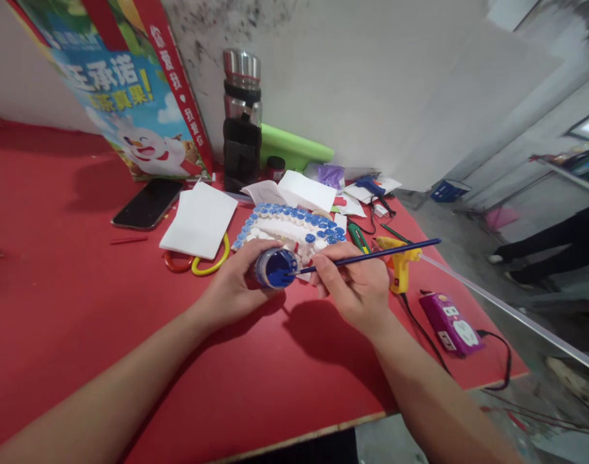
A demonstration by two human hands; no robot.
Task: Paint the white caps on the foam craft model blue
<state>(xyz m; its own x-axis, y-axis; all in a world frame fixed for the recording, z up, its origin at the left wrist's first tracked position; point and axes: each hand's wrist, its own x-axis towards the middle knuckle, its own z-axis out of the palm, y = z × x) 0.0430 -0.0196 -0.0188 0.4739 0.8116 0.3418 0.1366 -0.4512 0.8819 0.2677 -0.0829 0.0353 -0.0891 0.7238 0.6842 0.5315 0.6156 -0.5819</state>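
Note:
A small clear jar of blue paint (pixel 278 268) is tilted toward me, held by my left hand (pixel 243 274) with the fingers wrapped round it. Between the fingertips of my right hand (pixel 355 283) is a thin paintbrush with a dark blue handle (pixel 391 251). Its tip is at the jar's mouth, in or just over the paint. Behind both hands lies a white piece edged with rows of small round bumps (pixel 294 222), many of them blue and others white. My hands hide its near side.
On the red table (pixel 212 386) are white paper pads (pixel 199 219), scissors (pixel 210 261), a phone (pixel 148 203), a bottle (pixel 242 122), a printed bag (pixel 144 96), a yellow glue gun (pixel 399 261), a green cutter (pixel 358 238) and a purple box with cords (pixel 452 322). A person's legs (pixel 550 238) show at right.

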